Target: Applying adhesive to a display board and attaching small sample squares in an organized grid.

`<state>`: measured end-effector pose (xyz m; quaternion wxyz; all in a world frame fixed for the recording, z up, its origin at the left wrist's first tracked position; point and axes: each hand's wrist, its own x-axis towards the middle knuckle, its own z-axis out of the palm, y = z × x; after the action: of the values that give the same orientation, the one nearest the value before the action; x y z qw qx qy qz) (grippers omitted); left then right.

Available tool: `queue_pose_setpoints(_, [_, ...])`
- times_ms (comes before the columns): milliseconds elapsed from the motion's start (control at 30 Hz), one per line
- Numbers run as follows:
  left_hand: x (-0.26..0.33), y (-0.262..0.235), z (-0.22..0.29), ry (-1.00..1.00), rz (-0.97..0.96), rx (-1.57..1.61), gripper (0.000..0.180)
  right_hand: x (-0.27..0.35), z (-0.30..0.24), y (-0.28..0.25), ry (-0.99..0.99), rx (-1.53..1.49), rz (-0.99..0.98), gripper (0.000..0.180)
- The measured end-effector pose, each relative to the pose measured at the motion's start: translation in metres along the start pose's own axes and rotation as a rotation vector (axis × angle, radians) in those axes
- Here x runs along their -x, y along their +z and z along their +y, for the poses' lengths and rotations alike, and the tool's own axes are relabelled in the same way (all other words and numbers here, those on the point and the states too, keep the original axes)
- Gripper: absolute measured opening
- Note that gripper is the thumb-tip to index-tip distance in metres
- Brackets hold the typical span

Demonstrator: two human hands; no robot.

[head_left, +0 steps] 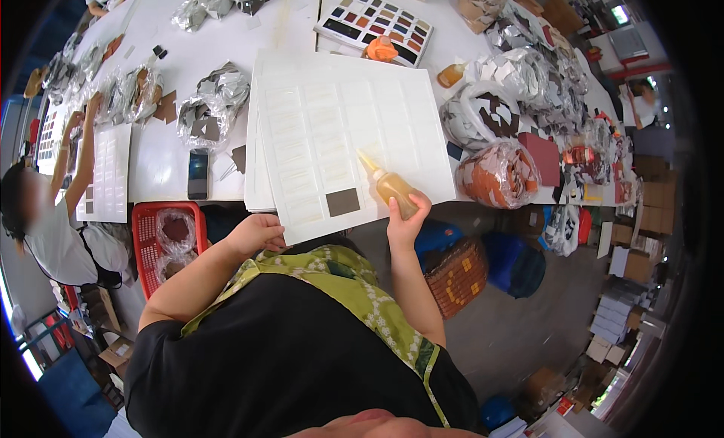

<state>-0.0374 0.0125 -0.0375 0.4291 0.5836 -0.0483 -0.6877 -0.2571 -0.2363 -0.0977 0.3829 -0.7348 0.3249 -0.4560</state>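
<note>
Fingers of the left hand (256,234) curl on the white sample card's (339,136) lower edge at frame centre; the right hand (407,219) grips an amber glue bottle (392,187), nozzle over empty slots beside one brown swatch (343,202). Gluing seems underway; next needs steady nozzle aim.

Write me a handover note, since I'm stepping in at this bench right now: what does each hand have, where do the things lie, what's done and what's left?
Right hand: gripped around the amber glue bottle, nozzle pointing up-left over the white sample card.
Left hand: holds the card's lower left edge at the table rim.
Card: top of a stack of similar cards, printed with a grid of blank boxes.
Done: one dark square swatch sits in the bottom row.
Left: every other box looks unfilled.
Bagged swatches lie right of the card.
</note>
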Motion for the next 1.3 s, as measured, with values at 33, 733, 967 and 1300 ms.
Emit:
queue_pose_setpoints(33, [0.0, -0.001, -0.001, 0.002, 0.003, 0.004, 0.02, -0.002, 0.002, 0.003, -0.002, -0.003, -0.005, 0.04])
queue_pose_setpoints(733, [0.003, -0.001, 0.016, -0.044, -0.011, -0.191, 0.02, -0.041, 0.02, 0.034, 0.068, 0.073, 0.003, 0.038])
queue_pose_setpoints(967, [0.003, -0.002, 0.017, -0.041, -0.02, -0.236, 0.02, -0.064, 0.017, 0.054, 0.157, -0.017, 0.082, 0.04])
queue_pose_setpoints(1300, [0.005, -0.002, 0.017, -0.015, -0.019, -0.26, 0.021, -0.081, 0.007, 0.072, 0.403, -0.306, 0.111, 0.038])
